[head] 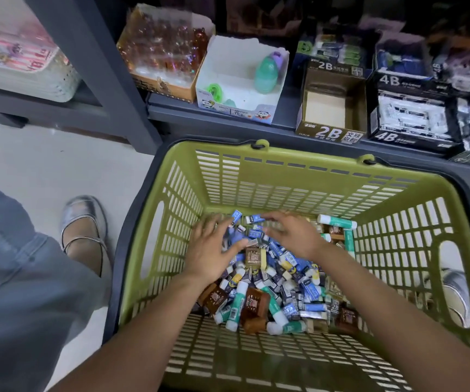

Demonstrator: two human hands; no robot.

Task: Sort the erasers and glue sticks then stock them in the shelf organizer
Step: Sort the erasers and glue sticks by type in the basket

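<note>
A green plastic basket (256, 171) on the floor holds a heap of blue, white and brown wrapped erasers (290, 281) mixed with teal-and-white glue sticks (235, 306). Both my hands are down in the heap at its far side. My left hand (209, 247) lies spread over the blue erasers, fingers reaching forward. My right hand (293, 232) is spread beside it, fingers blurred and resting on the pile. Neither hand plainly grips anything. Another glue stick (337, 221) lies against the far right wall of the basket.
On the dark shelf behind the basket stand an empty gold 2B box (330, 108), a black 4B box (410, 114) with erasers, a white carton (239, 77) holding a green item, and an orange box (163, 49). My leg and silver shoe (82, 222) are left.
</note>
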